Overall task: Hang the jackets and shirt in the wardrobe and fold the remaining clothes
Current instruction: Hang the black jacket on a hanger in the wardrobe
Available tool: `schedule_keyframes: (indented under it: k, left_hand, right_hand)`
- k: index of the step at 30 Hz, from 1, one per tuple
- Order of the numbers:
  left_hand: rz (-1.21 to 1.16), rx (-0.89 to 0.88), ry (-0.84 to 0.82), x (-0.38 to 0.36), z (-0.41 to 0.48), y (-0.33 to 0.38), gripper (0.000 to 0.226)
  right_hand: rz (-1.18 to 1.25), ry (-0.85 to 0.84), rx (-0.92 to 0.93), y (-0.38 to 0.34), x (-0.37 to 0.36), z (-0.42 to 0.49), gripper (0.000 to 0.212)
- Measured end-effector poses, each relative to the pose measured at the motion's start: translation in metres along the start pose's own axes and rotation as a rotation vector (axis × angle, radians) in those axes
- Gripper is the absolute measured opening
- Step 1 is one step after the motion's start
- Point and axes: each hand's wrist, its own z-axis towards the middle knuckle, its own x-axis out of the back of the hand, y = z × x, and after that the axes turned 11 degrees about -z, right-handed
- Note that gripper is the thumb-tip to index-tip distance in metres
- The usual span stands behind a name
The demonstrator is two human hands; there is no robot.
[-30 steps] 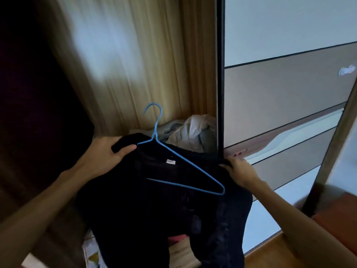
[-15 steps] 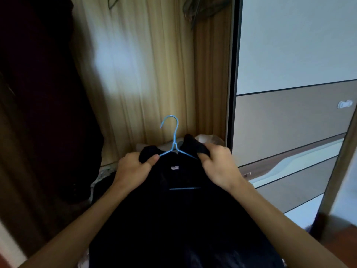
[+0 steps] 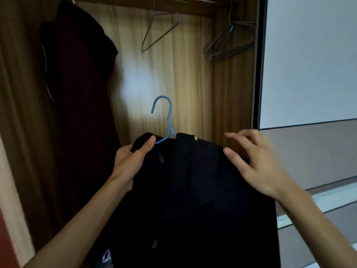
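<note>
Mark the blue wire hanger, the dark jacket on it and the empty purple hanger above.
blue wire hanger [image 3: 168,121]: head view, hook stem.
dark jacket [image 3: 195,190]: head view, front panel.
empty purple wire hanger [image 3: 160,37]: head view, lower bar.

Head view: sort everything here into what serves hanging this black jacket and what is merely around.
In the job: black jacket; blue hanger inside it; left hand gripping its shoulder; right hand open at the other shoulder; wardrobe.

Merely around: dark garment hanging at left; empty wire hanger; bunch of hangers at right; sliding door.
</note>
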Motion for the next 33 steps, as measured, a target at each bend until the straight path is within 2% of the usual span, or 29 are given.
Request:
schedule_keyframes:
  k: [2, 3, 6, 8, 9, 11, 14, 18, 22, 27, 30, 33]
  left_hand:
    - [-0.022, -0.061, 0.0, 0.003, 0.009, 0.01, 0.034]
    - [-0.02, -0.088, -0.012, 0.004, 0.012, 0.013, 0.031]
    - [0.07, -0.198, -0.074, 0.006, 0.022, 0.018, 0.017]
    - [0.239, -0.282, -0.123, 0.007, 0.034, 0.018, 0.016]
    - [0.356, -0.317, -0.152, 0.007, 0.04, 0.018, 0.023]
    - [0.576, -0.354, -0.202, 0.006, 0.049, 0.017, 0.055]
    - [0.657, -0.284, -0.237, 0.004, 0.041, 0.018, 0.093]
    - [0.613, -0.231, -0.345, 0.0, 0.034, 0.017, 0.115]
    - [0.642, -0.248, -0.427, -0.01, 0.034, 0.022, 0.121]
    - [0.521, -0.207, -0.453, -0.017, 0.053, 0.034, 0.116]
    - [0.448, -0.164, -0.465, -0.02, 0.071, 0.034, 0.11]
    - [0.416, -0.147, -0.482, -0.033, 0.09, 0.024, 0.108]
  right_hand:
    - [0.239, -0.287, -0.108, 0.0, 0.002, 0.009, 0.053]
    - [0.4, -0.357, -0.168, -0.005, -0.001, 0.01, 0.056]
    - [0.675, -0.337, -0.387, -0.02, -0.013, 0.011, 0.064]
    - [0.849, -0.311, -0.58, -0.031, -0.018, 0.012, 0.059]
    - [0.913, -0.299, -0.673, -0.037, -0.018, 0.014, 0.054]
    - [0.994, -0.257, -0.808, -0.046, -0.016, 0.02, 0.047]
    - [1.075, -0.162, -0.9, -0.055, -0.009, 0.031, 0.045]
    - [1.221, -0.114, -0.892, -0.073, 0.007, 0.047, 0.058]
    - [1.315, -0.1, -0.79, -0.096, 0.027, 0.067, 0.046]
    - [1.319, -0.051, -0.723, -0.112, 0.04, 0.094, 0.036]
    - [1.275, -0.019, -0.705, -0.117, 0.038, 0.107, 0.037]
    - [1.232, 0.009, -0.659, -0.119, 0.028, 0.113, 0.025]
